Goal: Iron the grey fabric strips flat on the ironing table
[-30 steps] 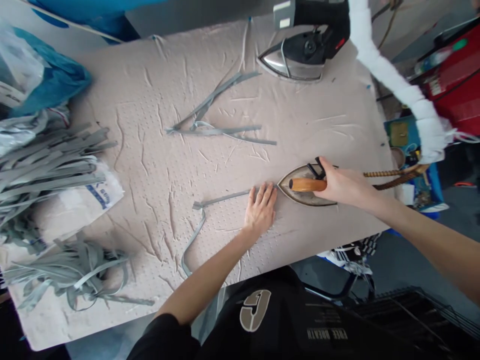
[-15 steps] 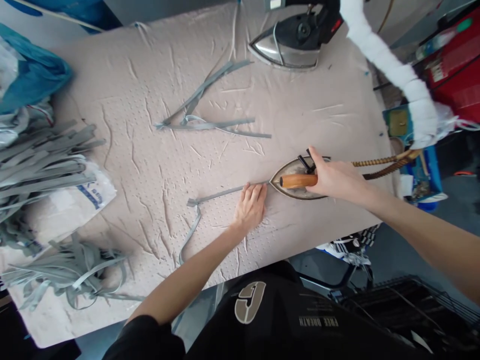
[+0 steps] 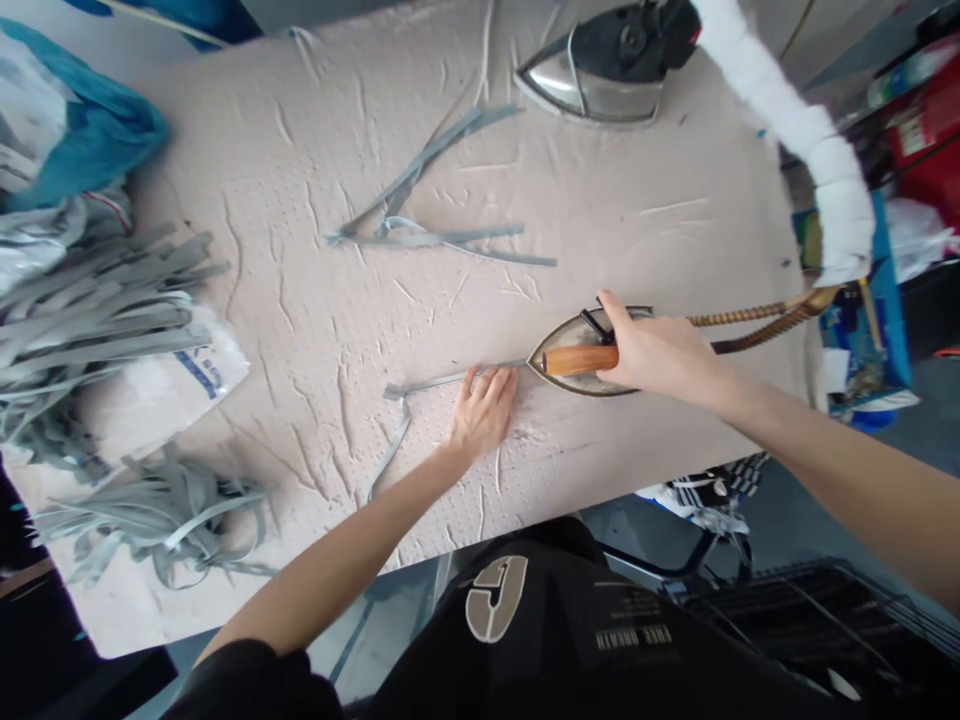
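My right hand [image 3: 660, 358] is wrapped round the wooden handle of a steam iron [image 3: 581, 360], whose soleplate rests on the padded table with its tip to the left. A narrow grey fabric strip [image 3: 435, 382] runs from under that tip to the left, then bends down toward the table's near edge. Just left of the tip, my left hand [image 3: 484, 408] holds the strip against the table, fingers close together and slightly curled on it. The part of the strip beneath the iron is hidden.
A second iron [image 3: 600, 75] sits at the far edge. Several grey strips [image 3: 442, 238] lie mid-table. Strip bundles [image 3: 97, 320] and a loose pile [image 3: 169, 525] are at left, with a plastic bag [image 3: 217, 365]. A white-wrapped hose [image 3: 832, 160] hangs at right.
The iron in my right hand has slid left along the strip. My left hand has moved left with it, keeping just ahead of the tip. The whole view has shifted slightly.
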`<state>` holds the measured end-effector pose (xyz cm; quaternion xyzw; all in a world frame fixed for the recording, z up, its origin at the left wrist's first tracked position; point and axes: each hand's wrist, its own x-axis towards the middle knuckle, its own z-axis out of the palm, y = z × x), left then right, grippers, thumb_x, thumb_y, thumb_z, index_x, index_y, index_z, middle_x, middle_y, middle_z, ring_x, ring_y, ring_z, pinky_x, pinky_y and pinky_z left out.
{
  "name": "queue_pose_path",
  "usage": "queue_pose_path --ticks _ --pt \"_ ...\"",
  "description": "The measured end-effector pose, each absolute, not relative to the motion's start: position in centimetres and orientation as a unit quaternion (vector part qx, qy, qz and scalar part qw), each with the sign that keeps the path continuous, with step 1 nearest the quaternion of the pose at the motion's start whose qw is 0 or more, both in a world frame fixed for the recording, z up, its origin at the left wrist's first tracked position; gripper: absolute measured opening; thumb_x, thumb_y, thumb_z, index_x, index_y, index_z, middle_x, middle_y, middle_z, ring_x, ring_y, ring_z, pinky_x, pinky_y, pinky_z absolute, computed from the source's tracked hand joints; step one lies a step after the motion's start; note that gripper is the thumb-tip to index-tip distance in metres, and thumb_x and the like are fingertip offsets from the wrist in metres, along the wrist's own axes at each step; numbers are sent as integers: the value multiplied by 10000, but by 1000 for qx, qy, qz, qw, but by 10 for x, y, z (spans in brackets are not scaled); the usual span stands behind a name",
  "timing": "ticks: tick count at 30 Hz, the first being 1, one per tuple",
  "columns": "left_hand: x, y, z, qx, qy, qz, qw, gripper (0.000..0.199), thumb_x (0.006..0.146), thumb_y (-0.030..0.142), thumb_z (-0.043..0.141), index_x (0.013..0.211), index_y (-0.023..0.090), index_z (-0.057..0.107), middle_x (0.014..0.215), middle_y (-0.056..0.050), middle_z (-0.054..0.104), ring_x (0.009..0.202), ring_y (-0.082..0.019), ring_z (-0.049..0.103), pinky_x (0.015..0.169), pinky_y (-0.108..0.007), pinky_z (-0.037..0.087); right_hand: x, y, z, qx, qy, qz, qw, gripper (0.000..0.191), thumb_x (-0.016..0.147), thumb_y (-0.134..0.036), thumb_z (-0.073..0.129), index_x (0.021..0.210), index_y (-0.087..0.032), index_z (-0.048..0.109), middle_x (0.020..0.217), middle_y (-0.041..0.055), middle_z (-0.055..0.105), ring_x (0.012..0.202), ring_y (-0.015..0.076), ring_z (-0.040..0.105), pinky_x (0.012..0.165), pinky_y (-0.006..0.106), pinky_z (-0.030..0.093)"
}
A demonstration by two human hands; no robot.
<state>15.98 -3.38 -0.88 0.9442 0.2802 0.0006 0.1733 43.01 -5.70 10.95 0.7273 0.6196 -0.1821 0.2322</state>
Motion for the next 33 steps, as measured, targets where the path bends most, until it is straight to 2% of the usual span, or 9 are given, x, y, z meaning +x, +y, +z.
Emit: queue_pose_path --ticks 5,11,14,18,22,28,33 --pt "153 -33 -5 941 288 -13 176 553 958 168 451 1509 176 501 1470 -131 592 1348 -305 545 1238 -591 296 428 -56 111 720 623 -180 247 1022 853 -545 577 1613 15 185 845 198 750 742 345 708 636 376 457" --pt "141 -31 -4 937 301 -8 177 542 952 182 472 1492 182 527 1452 -143 602 1308 -314 558 1182 -581 343 404 -44 108 705 646 -177 233 995 858 -564 567 1606 0 232 839 194 754 735 347 711 626 383 467" --pt "132 -24 -3 937 312 12 157 459 970 172 462 1407 193 601 1350 -133 665 1200 -295 612 1100 -554 397 392 -39 106 695 659 -177 227 994 852 -539 587 1610 -9 224 841 190 755 729 350 710 626 390 474" --pt "128 -10 -2 940 312 53 126 315 1016 188 437 1188 211 699 1174 -95 731 1056 -262 642 1003 -501 423 387 -39 105 694 664 -172 218 988 855 -548 585 1609 -23 220 859 194 757 734 345 710 630 385 478" --pt "133 2 -5 939 312 61 129 257 1024 219 459 1043 224 715 1034 -77 730 973 -251 622 941 -458 432 387 -42 106 703 658 -167 212 1031 865 -559 571 1623 -6 144 848 188 755 744 334 710 652 380 478" --pt "128 5 -15 955 257 56 134 339 1025 188 409 1229 180 680 1060 -125 702 973 -259 611 859 -423 465 385 -42 107 715 641 -172 221 1064 859 -632 559 1614 15 180 876 209 753 771 335 706 688 390 482" --pt "113 -12 -20 957 254 31 138 462 999 185 428 1441 123 547 1302 -186 643 1140 -292 601 944 -449 473 385 -40 108 718 637 -165 230 1040 845 -600 581 1612 1 218 847 186 749 740 317 701 673 374 469"
